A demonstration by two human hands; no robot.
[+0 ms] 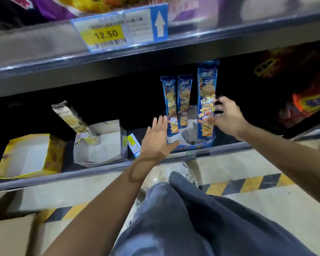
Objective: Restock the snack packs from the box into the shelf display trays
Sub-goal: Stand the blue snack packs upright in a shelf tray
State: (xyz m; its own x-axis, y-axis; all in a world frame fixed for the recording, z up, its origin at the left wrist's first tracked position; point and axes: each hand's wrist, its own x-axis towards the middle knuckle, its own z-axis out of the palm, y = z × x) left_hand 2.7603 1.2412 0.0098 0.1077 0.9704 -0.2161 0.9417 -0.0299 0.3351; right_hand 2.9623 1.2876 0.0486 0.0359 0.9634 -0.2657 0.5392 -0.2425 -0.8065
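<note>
1. Your left hand [158, 137] is spread open against the blue tray [192, 145], gripping nothing.
2. Your right hand [224, 115] has loose, blurred fingers at the tallest blue snack pack [207, 100]; grip unclear.
3. The white tray [98, 145] and the yellow tray [29, 156] sit to the left.
</note>
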